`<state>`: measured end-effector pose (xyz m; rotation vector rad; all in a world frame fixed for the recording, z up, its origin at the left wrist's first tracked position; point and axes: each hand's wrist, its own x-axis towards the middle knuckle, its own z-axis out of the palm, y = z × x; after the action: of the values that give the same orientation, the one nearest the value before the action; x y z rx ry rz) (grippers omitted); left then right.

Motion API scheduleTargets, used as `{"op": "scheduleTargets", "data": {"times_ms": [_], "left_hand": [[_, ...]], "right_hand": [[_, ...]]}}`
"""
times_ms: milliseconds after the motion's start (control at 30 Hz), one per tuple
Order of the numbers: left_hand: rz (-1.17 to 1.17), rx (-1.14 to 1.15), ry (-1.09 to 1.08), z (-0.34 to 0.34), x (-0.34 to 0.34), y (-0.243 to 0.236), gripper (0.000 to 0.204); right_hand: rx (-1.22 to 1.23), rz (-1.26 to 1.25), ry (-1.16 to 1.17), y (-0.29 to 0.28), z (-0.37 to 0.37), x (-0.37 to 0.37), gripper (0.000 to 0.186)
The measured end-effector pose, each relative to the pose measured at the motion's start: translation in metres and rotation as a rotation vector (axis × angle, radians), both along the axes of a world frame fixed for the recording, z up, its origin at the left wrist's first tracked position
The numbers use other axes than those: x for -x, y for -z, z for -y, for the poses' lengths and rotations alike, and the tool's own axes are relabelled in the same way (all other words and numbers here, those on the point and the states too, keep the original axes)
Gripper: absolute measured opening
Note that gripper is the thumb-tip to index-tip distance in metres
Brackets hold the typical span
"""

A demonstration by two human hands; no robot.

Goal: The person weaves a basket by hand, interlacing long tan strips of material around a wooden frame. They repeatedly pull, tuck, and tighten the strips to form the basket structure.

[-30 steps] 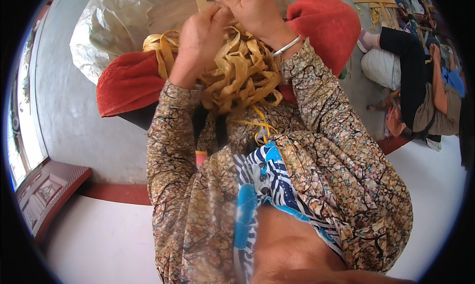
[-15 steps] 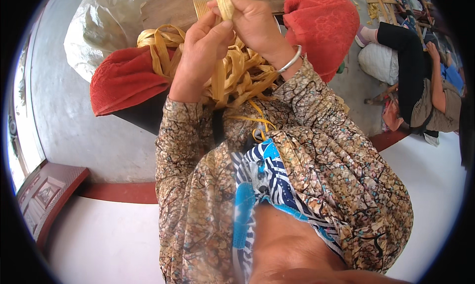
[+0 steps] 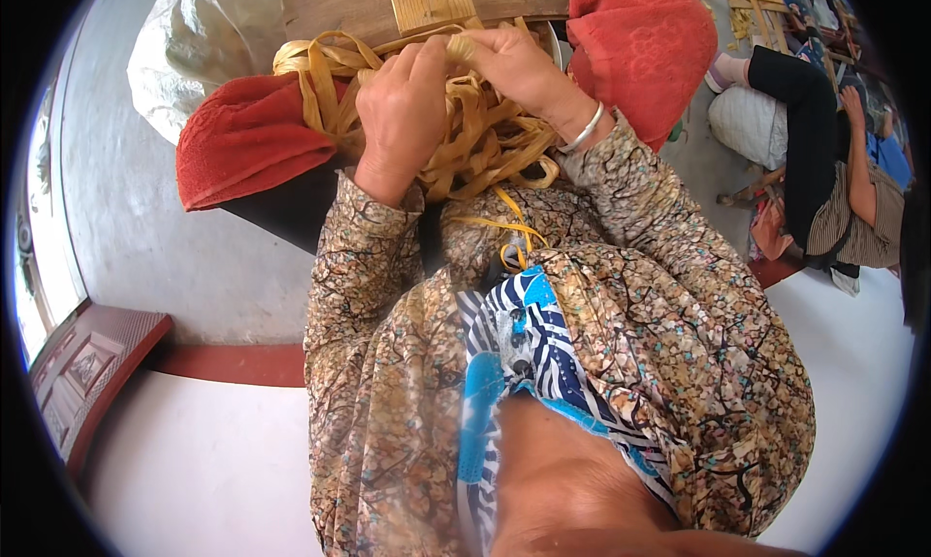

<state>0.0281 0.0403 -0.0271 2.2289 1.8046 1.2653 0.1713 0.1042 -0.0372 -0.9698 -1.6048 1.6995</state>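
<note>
Yellow strip (image 3: 460, 50) pinched between both hands (image 3: 401, 109), tangled tan strips (image 3: 472, 148) beneath

Jacket (image 3: 679, 363): loose, slightly glossy, tan and cream mottling, flecks of pink and teal, dark branching lines throughout. Left sleeve (image 3: 354, 256) and right sleeve (image 3: 659, 198) long, same print, creased. Silver bangle (image 3: 585, 130), plain and narrow, near the right hand (image 3: 514, 67). Under-layer (image 3: 567, 363) at open neck: navy and white stripes, bright blue patches, dark round button (image 3: 522, 369). Thin yellow cord (image 3: 519, 229) at the front.
</note>
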Motion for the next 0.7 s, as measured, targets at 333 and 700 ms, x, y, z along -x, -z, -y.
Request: {"op": "scheduleTargets", "data": {"times_ms": [333,700], "left_hand": [[0.500,0.416,0.214,-0.002,-0.002,-0.043,0.035],[1.150,0.662,-0.027,-0.022,-0.015,-0.016,0.034]], "right_hand": [[0.338,-0.342,-0.063,-0.010,-0.009,-0.012,0.019],[-0.817,0.168,0.300,-0.042,-0.001,0.009,0.010]]}}
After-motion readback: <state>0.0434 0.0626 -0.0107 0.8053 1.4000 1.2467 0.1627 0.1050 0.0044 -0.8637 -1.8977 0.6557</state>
